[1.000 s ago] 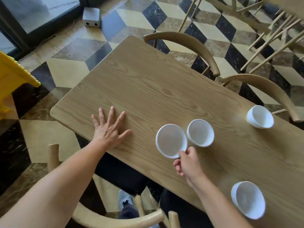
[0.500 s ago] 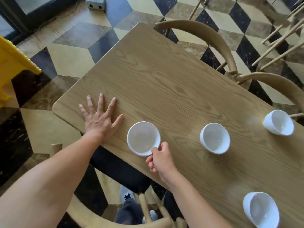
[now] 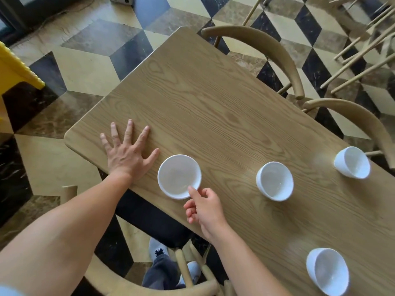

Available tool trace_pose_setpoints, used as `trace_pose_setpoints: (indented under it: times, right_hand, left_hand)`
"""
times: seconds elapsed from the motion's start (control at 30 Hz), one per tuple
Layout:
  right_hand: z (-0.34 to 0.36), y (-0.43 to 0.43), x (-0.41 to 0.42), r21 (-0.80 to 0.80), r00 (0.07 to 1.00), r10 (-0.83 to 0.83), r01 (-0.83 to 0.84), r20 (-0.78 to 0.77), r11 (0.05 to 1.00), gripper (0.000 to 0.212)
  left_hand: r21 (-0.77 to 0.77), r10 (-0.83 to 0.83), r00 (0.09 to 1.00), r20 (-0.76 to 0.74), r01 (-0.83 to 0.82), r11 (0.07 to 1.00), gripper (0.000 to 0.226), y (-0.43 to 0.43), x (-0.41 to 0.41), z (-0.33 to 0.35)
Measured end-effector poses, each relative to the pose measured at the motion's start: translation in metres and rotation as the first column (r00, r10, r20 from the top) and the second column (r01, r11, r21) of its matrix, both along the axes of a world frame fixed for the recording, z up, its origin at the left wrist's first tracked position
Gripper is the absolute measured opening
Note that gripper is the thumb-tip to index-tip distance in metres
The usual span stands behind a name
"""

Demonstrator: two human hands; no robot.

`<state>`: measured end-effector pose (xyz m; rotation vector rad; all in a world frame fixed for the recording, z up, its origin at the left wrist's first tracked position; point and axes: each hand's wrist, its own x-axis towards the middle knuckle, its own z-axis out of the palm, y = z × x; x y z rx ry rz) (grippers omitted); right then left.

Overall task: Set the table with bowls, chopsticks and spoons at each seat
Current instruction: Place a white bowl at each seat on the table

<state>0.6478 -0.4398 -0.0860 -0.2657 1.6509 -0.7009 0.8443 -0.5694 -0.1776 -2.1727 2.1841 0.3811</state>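
Four white bowls stand on the wooden table (image 3: 213, 99). The leftmost bowl (image 3: 178, 175) sits near the table's near edge, and my right hand (image 3: 204, 208) pinches its near rim, thumb over the edge and fingers curled below. My left hand (image 3: 126, 151) lies flat with spread fingers on the table just left of that bowl. A second bowl (image 3: 274, 181) stands to the right. A third bowl (image 3: 352, 162) is near the far right edge, and a fourth bowl (image 3: 328, 270) sits at the near right.
Two curved-back wooden chairs (image 3: 269, 48) (image 3: 354, 113) stand along the far side. A chair with a black seat (image 3: 147, 218) is tucked under the near edge, its backrest (image 3: 132, 285) below me. A yellow object (image 3: 19, 67) stands at the left on the patterned floor.
My right hand carried one bowl left, away from the second bowl, and it now rests close to my left hand. My left hand stayed flat on the table.
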Motion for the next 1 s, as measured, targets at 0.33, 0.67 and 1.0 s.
trace_pose_setpoints:
  times: [0.33,0.67,1.0]
  right_hand:
    - [0.018,0.024,-0.13,0.024,0.839,-0.537,0.541,-0.086,0.841,0.036]
    - [-0.006,0.001,-0.163,-0.03,0.768,-0.626,0.629,-0.134,0.777,0.034]
    - [-0.006,-0.055,-0.126,-0.09,0.894,-0.437,0.429,-0.096,0.899,0.028]
  left_hand:
    - [-0.019,0.019,1.0,0.009,-0.019,1.0,0.083,-0.001,-0.001,0.001]
    - [-0.009,0.016,0.999,0.032,-0.016,1.0,0.083,-0.003,0.0,0.004]
    - [-0.019,0.034,0.999,0.036,-0.033,0.999,0.083,-0.004,0.0,0.0]
